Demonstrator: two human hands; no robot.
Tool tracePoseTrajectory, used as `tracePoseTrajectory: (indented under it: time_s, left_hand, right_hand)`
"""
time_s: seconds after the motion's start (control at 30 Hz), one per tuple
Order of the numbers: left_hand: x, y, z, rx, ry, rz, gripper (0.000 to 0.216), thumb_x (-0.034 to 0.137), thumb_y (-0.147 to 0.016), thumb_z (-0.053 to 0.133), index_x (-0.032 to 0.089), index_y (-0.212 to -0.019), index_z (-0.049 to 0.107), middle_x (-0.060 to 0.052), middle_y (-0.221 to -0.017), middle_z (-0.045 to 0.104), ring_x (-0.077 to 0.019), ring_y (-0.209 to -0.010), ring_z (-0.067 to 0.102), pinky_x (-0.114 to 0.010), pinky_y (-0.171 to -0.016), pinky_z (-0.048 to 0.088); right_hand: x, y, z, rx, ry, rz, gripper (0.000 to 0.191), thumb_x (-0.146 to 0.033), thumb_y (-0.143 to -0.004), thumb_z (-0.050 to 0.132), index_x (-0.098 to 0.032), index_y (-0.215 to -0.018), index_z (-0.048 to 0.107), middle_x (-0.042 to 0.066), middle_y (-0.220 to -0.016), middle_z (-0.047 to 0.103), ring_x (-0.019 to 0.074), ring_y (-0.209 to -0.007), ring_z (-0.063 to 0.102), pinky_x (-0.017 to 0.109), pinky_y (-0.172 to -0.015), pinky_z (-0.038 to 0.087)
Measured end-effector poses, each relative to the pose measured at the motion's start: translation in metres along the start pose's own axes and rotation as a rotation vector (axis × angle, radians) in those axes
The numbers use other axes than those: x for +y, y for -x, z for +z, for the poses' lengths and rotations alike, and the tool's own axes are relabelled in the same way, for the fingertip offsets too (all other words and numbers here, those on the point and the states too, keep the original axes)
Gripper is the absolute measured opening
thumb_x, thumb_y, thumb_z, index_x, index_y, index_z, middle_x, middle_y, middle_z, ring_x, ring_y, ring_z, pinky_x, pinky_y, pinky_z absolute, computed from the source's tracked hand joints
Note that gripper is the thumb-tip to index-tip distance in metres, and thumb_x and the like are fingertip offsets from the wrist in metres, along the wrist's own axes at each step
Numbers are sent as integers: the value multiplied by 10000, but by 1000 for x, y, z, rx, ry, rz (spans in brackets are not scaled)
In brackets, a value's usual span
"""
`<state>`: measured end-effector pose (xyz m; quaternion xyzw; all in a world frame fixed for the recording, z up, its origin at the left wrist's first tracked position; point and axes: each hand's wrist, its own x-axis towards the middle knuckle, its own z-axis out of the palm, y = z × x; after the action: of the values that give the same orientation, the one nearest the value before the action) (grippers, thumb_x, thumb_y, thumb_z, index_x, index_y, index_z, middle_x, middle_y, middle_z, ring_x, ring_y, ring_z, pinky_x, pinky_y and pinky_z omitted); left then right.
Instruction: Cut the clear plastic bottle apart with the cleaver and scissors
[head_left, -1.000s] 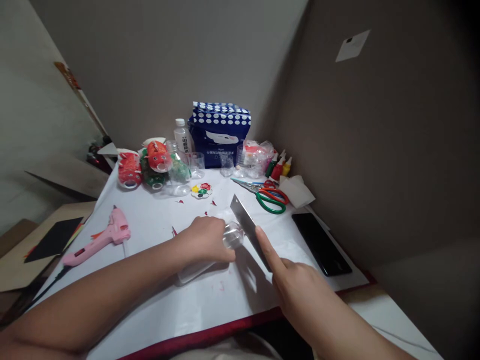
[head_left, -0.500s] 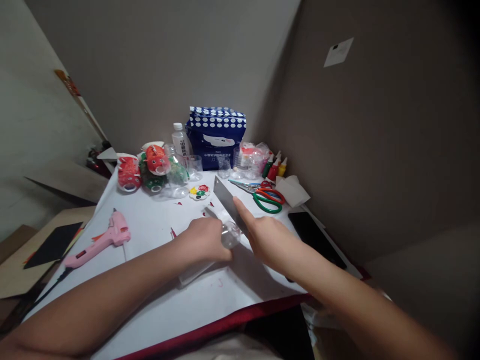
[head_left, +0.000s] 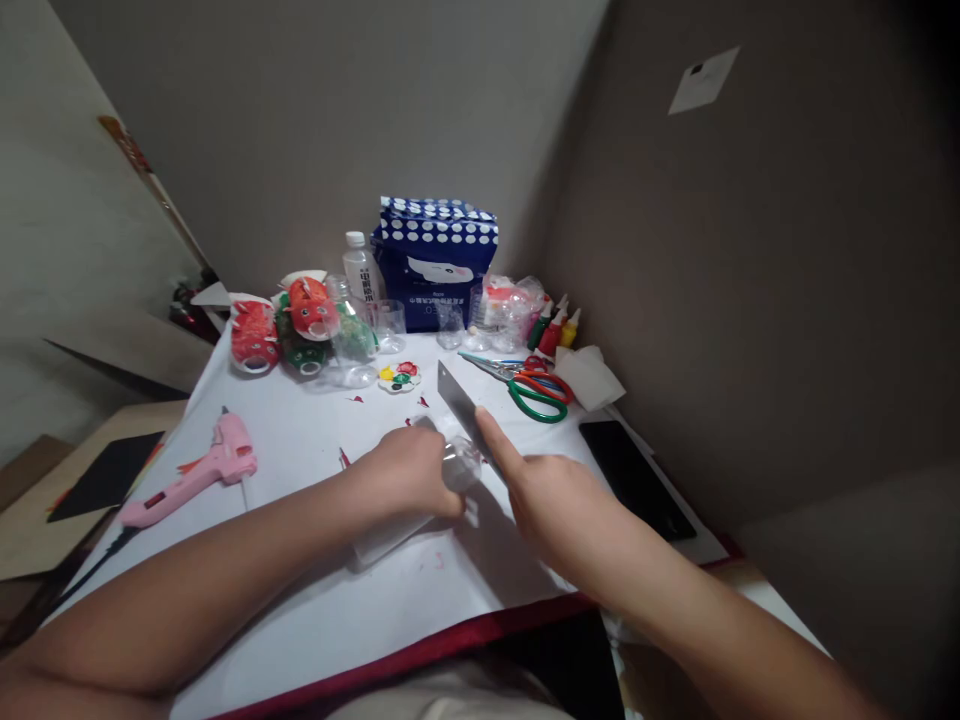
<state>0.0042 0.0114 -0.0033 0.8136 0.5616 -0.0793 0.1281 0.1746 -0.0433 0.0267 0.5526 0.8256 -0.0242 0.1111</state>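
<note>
Small table (head_left: 315, 620) in a room corner, covered with a white paper sheet (head_left: 300, 440), dark red edge along the near side. Plain grey wall behind, brownish wall on the right with a white paper note (head_left: 703, 80) stuck high up.

The left hand (head_left: 409, 475) has its fingers clenched over a clear plastic bottle (head_left: 459, 466) that lies on its side mid-table, its neck end poking out to the right of the hand and its base toward the near edge. The right hand (head_left: 555, 495) grips a steel cleaver (head_left: 456, 395). The handle is hidden in the fist and the index finger lies stretched along the blade's back. The blade stands on edge, right against the bottle's neck end; contact can't be confirmed.

Back row, against the grey wall:
- blue bag with white dots (head_left: 437, 260)
- white-capped water bottle (head_left: 361, 270) just to its left
- red and green painted bottle pieces (head_left: 300, 320) further left
- clear plastic cups (head_left: 390, 325)
- small paint bottles with red, green and yellow contents (head_left: 555, 330) near the corner

Other things on the table:
- small paint palette (head_left: 399, 377), in front of the cups
- green-handled scissors (head_left: 540, 400), right of the blade, overlapping a red-handled pair
- crumpled white tissue (head_left: 592, 378), beside the scissors
- black phone (head_left: 634, 480), flat near the right edge
- pink glue gun (head_left: 199, 470), well left of the hands
- small red scraps dotting the paper

Beyond the left edge, lower down, is a brown board with a black sheet (head_left: 105, 480) on it.
</note>
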Motion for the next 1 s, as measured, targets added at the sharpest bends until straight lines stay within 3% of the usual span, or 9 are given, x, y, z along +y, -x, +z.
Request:
tracePoseTrajectory:
  time_s: [0.1,0.2,0.47,0.63,0.8,0.9,1.0]
  left_hand:
    - [2,1,2,21,-37,0,525,581,-532,622,168,-853,665,-129,-827,699,-316,-772,661,-344,-583,474]
    - [2,4,2,36,-43,8,497,576,-552,605,174,-840,657,-118,-808,697,-318,-768,662,-358,-608,484]
    - [-1,6,-1,-3,32,33,467,564,-571,588,191,-844,654,-94,-794,690,-293,-745,649,-335,-572,472]
    - [2,5,-3,6,25,2,484,569,-570,587,176,-844,660,-113,-837,703,-299,-770,661,-333,-584,481]
    - [4,5,-1,21,-25,-1,498,583,-552,600,175,-830,660,-126,-817,706,-324,-767,668,-354,-586,483]
    - [3,6,-1,44,-43,21,488,595,-568,583,176,-807,652,-118,-782,703,-327,-757,665,-382,-637,488]
    - [0,6,-2,36,-38,46,473,596,-574,576,182,-792,644,-107,-770,698,-314,-738,657,-377,-633,480]
  right_hand:
    - [1,-20,-8,95,-44,-9,895,-72,-788,463,-173,-1520,-44,73,-737,692,203,-578,618,241,-478,283]
    - [3,-20,-5,107,-95,-4,842,-102,-830,444,-180,-1521,-31,75,-737,688,196,-575,610,239,-465,256]
    - [12,41,41,16,-169,38,1023,38,-714,427,-204,-1482,-204,8,-665,671,153,-489,582,234,-462,236]
    - [10,23,21,-24,-73,32,1040,21,-694,470,-193,-1496,-157,22,-664,680,169,-502,583,234,-469,246]
    - [3,-15,-8,46,-64,15,873,-80,-819,445,-188,-1517,-68,71,-722,690,190,-552,591,236,-484,281]
    - [4,-13,-5,51,-157,58,835,-82,-843,427,-194,-1520,-49,70,-720,683,168,-530,576,225,-478,279]
    - [8,9,16,54,-227,67,851,-45,-828,404,-171,-1514,-84,48,-664,665,160,-502,561,223,-473,282]
